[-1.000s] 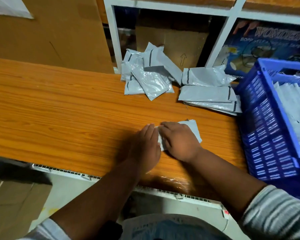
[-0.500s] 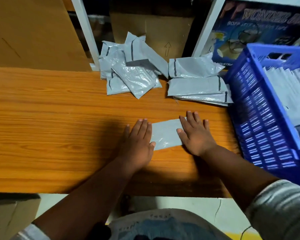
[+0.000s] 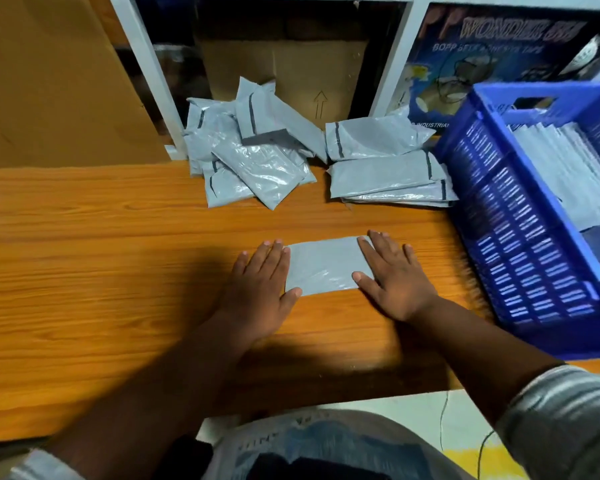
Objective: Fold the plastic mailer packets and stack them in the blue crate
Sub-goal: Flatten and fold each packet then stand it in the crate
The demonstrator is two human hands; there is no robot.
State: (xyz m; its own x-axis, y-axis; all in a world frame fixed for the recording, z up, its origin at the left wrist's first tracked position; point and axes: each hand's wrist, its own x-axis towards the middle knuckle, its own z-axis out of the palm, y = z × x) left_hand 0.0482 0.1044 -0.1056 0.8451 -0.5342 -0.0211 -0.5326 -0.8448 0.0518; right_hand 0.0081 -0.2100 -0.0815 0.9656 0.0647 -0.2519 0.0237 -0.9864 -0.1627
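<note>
Your left hand (image 3: 260, 285) and right hand (image 3: 394, 278), both flat with straight fingers, press the folded packet (image 3: 326, 265) on the counter (image 3: 118, 254) to keep its crease

I am at a packing station in a stockroom or small shipping warehouse. My worktop is a long orange wood-grain laminate bench (image 3: 84, 258). At twelve o'clock a white-painted shelf frame (image 3: 146, 74) holds flattened brown corrugated cardboard (image 3: 284, 71), one sheet marked with an up arrow. At one o'clock a dark blue printed carton for BOPP self-adhesive tape (image 3: 492, 57) sits in the next bay. Loose grey plastic mailer packets with dark seal strips (image 3: 257, 161) lie heaped at twelve o'clock, a flatter pile beside them. At two o'clock a blue slatted plastic crate (image 3: 520, 244) holds rows of folded packets. A large tan cardboard sheet (image 3: 49, 81) leans at ten o'clock.
</note>
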